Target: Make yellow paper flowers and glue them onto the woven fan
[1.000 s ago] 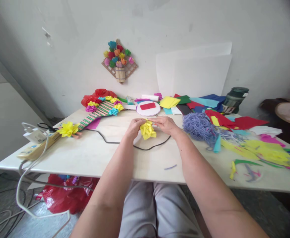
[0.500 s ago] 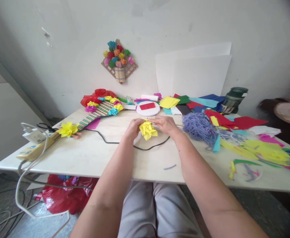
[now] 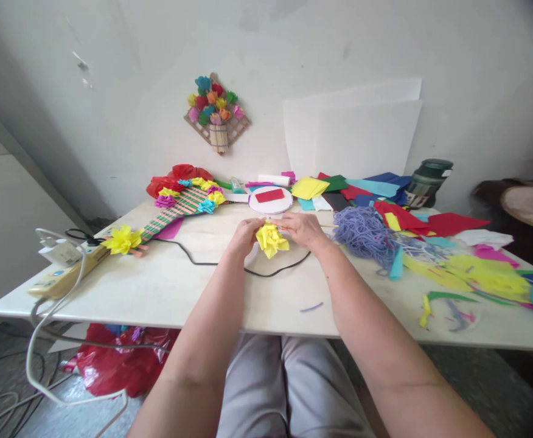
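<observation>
Crumpled yellow paper flower (image 3: 272, 239), near middle of white desk (image 3: 170, 286), pinched between left hand (image 3: 244, 233) and right hand (image 3: 301, 227). Probably light, soft, easily squashed; best held gently at middle.

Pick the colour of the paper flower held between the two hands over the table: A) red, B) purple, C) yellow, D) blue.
C: the crumpled paper flower pinched between the left hand and the right hand is bright yellow; the purple thing is the yarn pile lying apart to the right.
</observation>
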Tool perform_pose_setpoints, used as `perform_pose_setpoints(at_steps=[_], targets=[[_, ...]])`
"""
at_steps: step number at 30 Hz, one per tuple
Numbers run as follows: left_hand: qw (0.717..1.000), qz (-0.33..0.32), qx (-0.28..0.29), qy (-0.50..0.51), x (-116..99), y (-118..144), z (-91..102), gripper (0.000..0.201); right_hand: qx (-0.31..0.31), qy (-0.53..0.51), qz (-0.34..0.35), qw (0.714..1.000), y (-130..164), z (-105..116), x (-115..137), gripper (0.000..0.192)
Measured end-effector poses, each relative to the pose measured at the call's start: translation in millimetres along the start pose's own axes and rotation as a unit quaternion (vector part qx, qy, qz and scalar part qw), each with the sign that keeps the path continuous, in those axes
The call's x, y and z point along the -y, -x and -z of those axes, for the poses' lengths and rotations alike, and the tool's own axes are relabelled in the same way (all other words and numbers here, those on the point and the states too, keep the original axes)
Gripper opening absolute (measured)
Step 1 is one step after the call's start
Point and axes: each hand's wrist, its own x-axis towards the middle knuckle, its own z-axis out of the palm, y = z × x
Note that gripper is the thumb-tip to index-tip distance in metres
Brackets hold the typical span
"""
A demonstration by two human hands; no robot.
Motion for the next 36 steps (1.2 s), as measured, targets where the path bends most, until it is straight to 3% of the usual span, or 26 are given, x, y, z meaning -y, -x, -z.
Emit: perform_pose_setpoints(at_steps=[8,16,27,36], targets=[[0.999,0.002,0.005,-0.042,-5,3,1.5,0.025,-0.021,-0.038,-0.053,0.998,1,-3,-4,0.032],[0.997,-0.007,0.029,-0.064,-3,1,5.3,0.03,-0.012,-0.076,-0.046,0.996,1,-10,-13,0.028],[0.996,-0.002,0.039,-0.076,-2,1,3.8,0.033,-0.043,-0.068,-0.05,0.996,0,-5,-7,0.024],[0.996,-0.032,0.017,-0.076,-3,1,3.5,0.032,-0.057,-0.056,-0.056,0.995,-1,-6,-7,0.023]])
